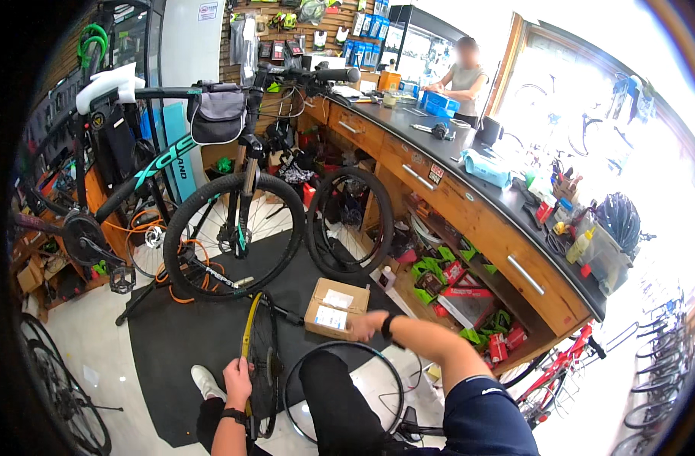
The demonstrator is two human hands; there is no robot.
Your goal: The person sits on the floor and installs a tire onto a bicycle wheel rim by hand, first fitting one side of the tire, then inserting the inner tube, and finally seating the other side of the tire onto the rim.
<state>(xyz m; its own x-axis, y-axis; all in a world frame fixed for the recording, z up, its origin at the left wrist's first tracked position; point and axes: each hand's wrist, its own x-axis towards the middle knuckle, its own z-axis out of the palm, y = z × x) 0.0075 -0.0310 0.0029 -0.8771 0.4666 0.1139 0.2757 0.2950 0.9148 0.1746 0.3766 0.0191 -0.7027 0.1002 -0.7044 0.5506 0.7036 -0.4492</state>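
Observation:
My left hand (239, 378) is closed around the edge of a bicycle wheel (267, 342) that stands upright beside my leg. A yellow band (249, 330) runs along the wheel's rim, and a dark sprocket cluster shows at its hub. My right arm reaches forward, and my right hand (368, 325) is at the near right corner of a cardboard box (340, 296) with white labels on the floor. Its fingers are too indistinct to show whether they grip anything. Around my knee lies a thin dark hoop (399, 380), perhaps a rim or tyre.
A black-and-teal bicycle (165, 156) with a grey frame bag stands ahead on a dark mat (161, 357). Two loose tyres (385, 220) lean against the wooden workbench (469, 205), which carries tools and bins. Another person (465, 80) stands behind it. A red bicycle (552, 380) is at the right.

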